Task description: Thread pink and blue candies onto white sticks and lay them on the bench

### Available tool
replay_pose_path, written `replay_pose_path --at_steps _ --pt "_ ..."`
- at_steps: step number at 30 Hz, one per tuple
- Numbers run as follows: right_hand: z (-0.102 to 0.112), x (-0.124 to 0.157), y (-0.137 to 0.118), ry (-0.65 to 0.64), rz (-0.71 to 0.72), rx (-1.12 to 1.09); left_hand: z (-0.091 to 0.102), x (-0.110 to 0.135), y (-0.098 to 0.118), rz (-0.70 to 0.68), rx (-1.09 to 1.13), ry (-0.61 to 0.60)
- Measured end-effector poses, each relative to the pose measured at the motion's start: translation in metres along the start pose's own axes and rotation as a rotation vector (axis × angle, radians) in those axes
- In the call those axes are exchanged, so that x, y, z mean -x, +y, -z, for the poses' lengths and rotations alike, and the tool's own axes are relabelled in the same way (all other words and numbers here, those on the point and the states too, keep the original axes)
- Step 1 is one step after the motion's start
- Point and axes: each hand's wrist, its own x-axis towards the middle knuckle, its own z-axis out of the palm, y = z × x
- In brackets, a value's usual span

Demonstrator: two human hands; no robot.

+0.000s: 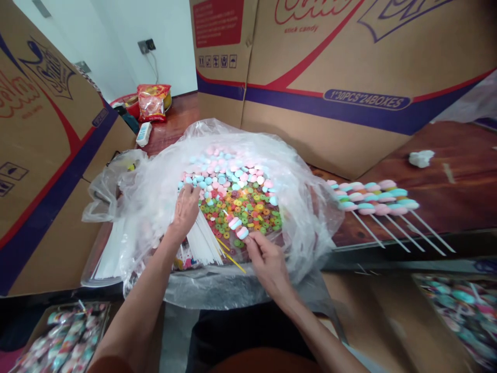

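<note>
A clear plastic bag [303, 207] lies open in front of me, full of pink and blue marshmallow pieces [225, 173] and small coloured ring candies [252, 210]. My right hand [266, 259] pinches a white stick with pink, white and blue candies [237, 227] threaded on it, held over the rings. My left hand [185, 207] reaches into the candy pile with bent fingers, right above a bundle of white sticks [204, 241]. What its fingertips hold is hidden.
Several finished candy skewers [373, 199] lie on the wooden table [458, 176] to the right. Large cardboard cartons [349, 62] stand behind and to the left. Trays of wrapped candy [66, 331] sit below at both sides. A crumpled tissue [421, 158] lies far right.
</note>
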Motion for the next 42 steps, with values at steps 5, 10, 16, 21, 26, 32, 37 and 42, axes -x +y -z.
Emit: replay_pose_path --at_steps 5,10,16,21,26,32,37,42 --pt "-0.001 0.001 0.002 0.010 0.006 0.012 0.005 0.003 -0.002 -0.064 -0.001 -0.038" --pt "-0.001 0.000 0.002 0.003 0.005 0.015 0.015 0.006 0.005 0.044 0.237 0.046" --pt "0.001 -0.001 -0.002 -0.009 0.018 0.022 0.011 0.036 0.042 0.399 1.194 0.036" --pt "0.001 0.001 -0.004 -0.041 0.047 0.048 0.004 0.058 0.069 0.502 1.517 0.101" --pt "0.000 0.000 -0.006 -0.045 0.071 0.077 0.003 0.063 0.078 0.542 1.480 0.148" --pt "0.000 -0.003 -0.006 -0.080 0.074 0.098 -0.006 0.069 0.078 0.508 1.340 0.243" --pt "0.000 -0.003 -0.003 -0.101 0.073 0.077 -0.011 0.070 0.075 0.531 1.275 0.299" --pt "0.001 -0.003 -0.004 -0.097 0.058 0.089 -0.014 0.069 0.076 0.522 1.262 0.287"
